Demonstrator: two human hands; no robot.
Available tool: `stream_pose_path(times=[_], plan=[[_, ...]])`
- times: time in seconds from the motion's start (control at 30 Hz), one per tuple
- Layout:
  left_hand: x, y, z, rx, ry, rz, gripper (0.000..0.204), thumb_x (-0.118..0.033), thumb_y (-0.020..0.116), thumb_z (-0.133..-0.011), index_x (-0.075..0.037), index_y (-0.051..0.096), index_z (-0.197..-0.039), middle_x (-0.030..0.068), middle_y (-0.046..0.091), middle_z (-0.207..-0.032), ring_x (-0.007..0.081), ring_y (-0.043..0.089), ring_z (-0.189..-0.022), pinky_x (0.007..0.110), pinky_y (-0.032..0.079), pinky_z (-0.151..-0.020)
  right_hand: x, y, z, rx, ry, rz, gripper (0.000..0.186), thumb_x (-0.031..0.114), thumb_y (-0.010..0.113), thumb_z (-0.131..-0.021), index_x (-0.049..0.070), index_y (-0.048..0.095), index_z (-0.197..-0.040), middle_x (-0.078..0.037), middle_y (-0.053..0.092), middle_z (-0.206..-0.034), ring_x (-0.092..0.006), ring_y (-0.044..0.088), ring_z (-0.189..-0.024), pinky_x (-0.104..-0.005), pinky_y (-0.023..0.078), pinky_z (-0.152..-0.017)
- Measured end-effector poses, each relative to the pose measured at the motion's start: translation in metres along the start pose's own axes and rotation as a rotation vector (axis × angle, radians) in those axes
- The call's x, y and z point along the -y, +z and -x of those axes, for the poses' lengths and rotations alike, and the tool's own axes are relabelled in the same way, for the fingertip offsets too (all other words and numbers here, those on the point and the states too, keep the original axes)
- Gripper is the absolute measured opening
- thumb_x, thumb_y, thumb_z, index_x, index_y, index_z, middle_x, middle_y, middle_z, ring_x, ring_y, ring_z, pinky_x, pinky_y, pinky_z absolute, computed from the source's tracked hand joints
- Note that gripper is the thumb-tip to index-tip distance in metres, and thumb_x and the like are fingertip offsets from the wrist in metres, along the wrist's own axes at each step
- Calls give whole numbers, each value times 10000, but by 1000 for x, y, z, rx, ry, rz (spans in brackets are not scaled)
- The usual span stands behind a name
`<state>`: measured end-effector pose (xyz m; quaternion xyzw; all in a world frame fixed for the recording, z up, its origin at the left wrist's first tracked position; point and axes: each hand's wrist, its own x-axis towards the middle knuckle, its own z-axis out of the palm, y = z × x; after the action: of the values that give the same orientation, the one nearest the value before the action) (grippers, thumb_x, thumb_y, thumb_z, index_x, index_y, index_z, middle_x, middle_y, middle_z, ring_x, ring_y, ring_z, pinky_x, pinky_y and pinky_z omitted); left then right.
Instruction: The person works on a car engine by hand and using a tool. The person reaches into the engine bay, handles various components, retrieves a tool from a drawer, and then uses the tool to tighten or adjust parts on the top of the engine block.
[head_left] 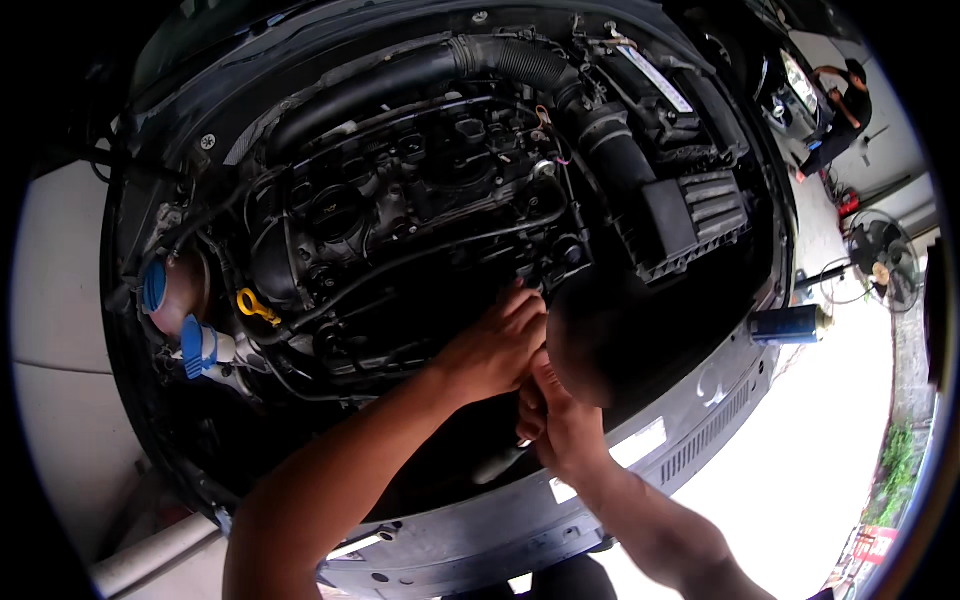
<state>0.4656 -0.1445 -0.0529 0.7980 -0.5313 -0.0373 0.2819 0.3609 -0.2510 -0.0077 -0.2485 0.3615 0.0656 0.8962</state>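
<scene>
My left hand [500, 345] and my right hand [570, 425] meet over the dark front part of an open car engine bay. The left hand's fingers curl together near the front of the engine [400, 190]; what they hold, if anything, is hidden. Just below it, the right hand is closed, thumb upward, around a tool. A short shiny bit of metal and the tool's greyish handle [500, 465] stick out under the fingers, slanting down to the left. The tool's other end is out of sight. A blurred dark patch lies beside both hands.
A yellow dipstick loop [258, 307], a blue-capped reservoir [182, 285] and a blue flip cap [193, 345] sit at left. An air filter box [690, 225] is at right. A spray can [790, 325] lies on the front panel [690, 440]. Beyond are a fan [882, 262] and another person [850, 115].
</scene>
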Motion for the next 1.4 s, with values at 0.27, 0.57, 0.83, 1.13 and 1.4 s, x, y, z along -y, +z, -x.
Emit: stream_pose_path(times=[0.27,0.57,0.83,1.13,1.4], plan=[[-3,12,-5,-211,7,-70,349,-39,686,-668,-21,499,-961,174,503,-1160,363,449,-1192,434,340,-1091,43,-22,-11,271,-795,1759,696,-28,581,-752,28,320,-1395,-111,600,-744,-215,588,-557,-341,491,-532],[6,11,-3,-319,-114,101,290,-1,650,-685,-35,508,-935,134,513,-1057,373,468,-1134,442,400,-973,37,10,10,118,-841,2265,729,-10,588,-701,55,342,-1384,-154,661,-775,-348,670,-682,-428,545,-580],[-7,13,-9,-282,-199,124,349,-13,657,-682,-72,521,-998,112,492,-1076,337,463,-1099,435,403,-987,6,-22,-30,358,-139,324,169,132,486,-944,0,513,-1045,-27,500,-700,-107,476,-569,-241,408,-531],[7,22,-2,-429,-192,149,241,-27,639,-738,-23,529,-953,141,505,-1026,373,486,-1080,445,435,-961,33,17,10,89,-851,1627,578,101,686,-806,35,439,-1324,-115,641,-766,-225,624,-631,-329,471,-564],[16,27,1,-383,-151,97,357,-31,658,-692,-17,529,-1025,162,524,-1070,369,495,-1114,454,383,-1034,19,13,-1,29,-861,1358,498,191,641,-866,6,468,-1295,-46,533,-660,-115,467,-507,-255,362,-454]])
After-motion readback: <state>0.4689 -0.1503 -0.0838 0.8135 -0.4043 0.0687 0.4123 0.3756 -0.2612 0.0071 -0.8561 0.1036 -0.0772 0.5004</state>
